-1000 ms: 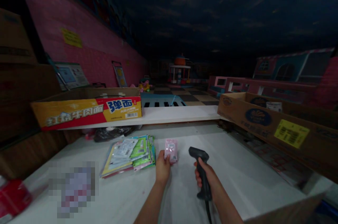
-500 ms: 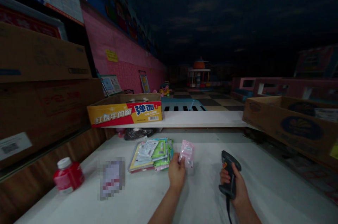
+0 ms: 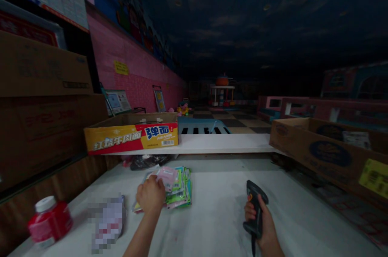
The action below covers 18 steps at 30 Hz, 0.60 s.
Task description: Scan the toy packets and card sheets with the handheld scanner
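Observation:
Over the left part of a heap of flat packets (image 3: 178,198), my left hand (image 3: 150,194) is closed on the edge of a pink packet (image 3: 168,177). The pink packet lies flat across the top of the heap, and green and white wrappers show beneath and beside it. My fingertips are partly hidden behind the hand. To the right, my right hand (image 3: 263,220) wraps round the handle of a black barcode scanner (image 3: 256,208), held upright above the white tabletop (image 3: 212,216). Its cord runs down out of view.
On the left stand a red bottle with a white cap (image 3: 50,222) and a blurred-out pouch (image 3: 109,222). A yellow and red carton (image 3: 133,137) and a brown carton (image 3: 327,152) sit at the raised white shelf (image 3: 224,144). A black plastic bag (image 3: 147,162) lies under it.
My left hand has carried the pink packet leftward onto the heap. My right hand keeps its hold on the scanner. The whole view has shifted slightly.

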Available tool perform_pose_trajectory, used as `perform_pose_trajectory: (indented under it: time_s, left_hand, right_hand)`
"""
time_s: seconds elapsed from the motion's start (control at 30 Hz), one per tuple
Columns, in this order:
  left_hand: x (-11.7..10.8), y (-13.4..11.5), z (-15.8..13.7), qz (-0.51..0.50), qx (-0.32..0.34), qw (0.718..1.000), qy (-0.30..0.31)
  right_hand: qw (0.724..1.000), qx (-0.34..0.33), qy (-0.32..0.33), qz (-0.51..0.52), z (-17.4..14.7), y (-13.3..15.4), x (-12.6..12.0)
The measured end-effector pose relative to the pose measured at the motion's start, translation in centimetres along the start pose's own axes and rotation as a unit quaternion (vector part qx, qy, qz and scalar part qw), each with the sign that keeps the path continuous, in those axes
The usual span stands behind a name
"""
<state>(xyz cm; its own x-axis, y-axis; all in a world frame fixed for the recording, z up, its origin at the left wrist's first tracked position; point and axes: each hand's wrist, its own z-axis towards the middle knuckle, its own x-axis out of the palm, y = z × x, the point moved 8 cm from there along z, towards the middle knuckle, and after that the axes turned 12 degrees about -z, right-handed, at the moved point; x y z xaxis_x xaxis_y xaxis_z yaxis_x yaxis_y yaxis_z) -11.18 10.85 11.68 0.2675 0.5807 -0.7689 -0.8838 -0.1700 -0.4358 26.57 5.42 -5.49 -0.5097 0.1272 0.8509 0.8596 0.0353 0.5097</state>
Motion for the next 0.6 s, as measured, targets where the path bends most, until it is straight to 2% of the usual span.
perform_pose_trajectory:
  time_s: [0.1,0.23,0.43,0.6]
  left_hand:
    - [0.0,0.1,-0.7,-0.002,-0.005,1.0,-0.015]
    - [-0.4,0.3,-1.2,-0.033,0.007,0.999,-0.026]
    - [-1.3,1.4,-1.5,-0.066,0.013,0.997,-0.031]
    - [-0.7,-0.6,-1.1,-0.011,0.073,0.997,0.016]
  right_hand:
    - [1.0,-0.011,-0.004,0.016,-0.7,0.2,0.4]
    - [0.999,0.005,-0.014,0.039,-1.4,0.1,0.7]
    - [1.0,0.003,-0.009,0.012,-1.7,0.4,0.6]
    - [1.0,0.01,-0.016,0.019,-1.8,0.2,0.3]
